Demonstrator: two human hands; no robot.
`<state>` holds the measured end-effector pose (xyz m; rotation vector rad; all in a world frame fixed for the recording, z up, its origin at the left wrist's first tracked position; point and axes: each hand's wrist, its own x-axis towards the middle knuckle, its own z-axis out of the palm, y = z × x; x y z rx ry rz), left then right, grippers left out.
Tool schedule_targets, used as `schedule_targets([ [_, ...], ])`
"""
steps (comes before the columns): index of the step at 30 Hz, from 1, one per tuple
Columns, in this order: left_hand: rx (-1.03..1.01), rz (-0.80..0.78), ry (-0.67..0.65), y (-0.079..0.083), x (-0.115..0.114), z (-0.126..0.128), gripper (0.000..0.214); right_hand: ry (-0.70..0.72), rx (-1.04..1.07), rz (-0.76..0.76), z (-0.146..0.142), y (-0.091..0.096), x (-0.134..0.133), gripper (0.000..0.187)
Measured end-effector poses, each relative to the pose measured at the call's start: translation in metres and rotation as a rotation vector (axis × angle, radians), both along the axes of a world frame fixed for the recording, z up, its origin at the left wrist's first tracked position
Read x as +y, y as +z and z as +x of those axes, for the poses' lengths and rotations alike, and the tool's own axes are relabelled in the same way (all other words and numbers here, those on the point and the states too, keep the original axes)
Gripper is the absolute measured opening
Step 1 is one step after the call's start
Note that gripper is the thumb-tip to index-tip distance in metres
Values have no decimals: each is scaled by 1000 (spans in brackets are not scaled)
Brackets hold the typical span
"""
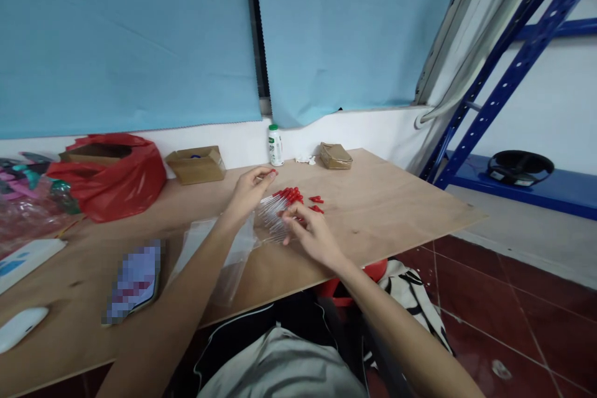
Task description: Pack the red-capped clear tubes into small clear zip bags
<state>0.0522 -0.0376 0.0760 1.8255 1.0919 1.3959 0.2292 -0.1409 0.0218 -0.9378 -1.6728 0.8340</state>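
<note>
My left hand (252,189) is raised just over the table, thumb and fingertips pinched on a small red piece (273,171). Below and to its right lies a pile of thin clear sticks with red ends (290,194). Over the near right side of that pile is my right hand (310,233), its fingers curled in; whatever they grip, if anything, is too small to make out. A few loose red pieces (316,199) lie just beyond the right hand. Clear plastic bags (236,255) lie flat under and beside my left forearm.
A white bottle with a green cap (275,148), a small brown box (336,155) and an open carton (198,166) stand along the wall. At left are a red bag (125,183), a phone (135,283) and a white mouse (21,328). The table's edge (420,239) slants at right.
</note>
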Motion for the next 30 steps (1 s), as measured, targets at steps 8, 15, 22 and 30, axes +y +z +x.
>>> schedule_targets([
  [8,-52,93,-45,-36,13,21,25,5,-70,-73,27,-33,1,15],
  [15,222,167,-16,-51,4,18,20,-76,-407,100,36,-31,-1,4],
  [22,327,219,-31,-58,1,24,18,-210,-594,196,33,-38,2,7],
  [30,268,75,-194,-64,-3,35,20,-245,-260,169,51,-14,39,28],
])
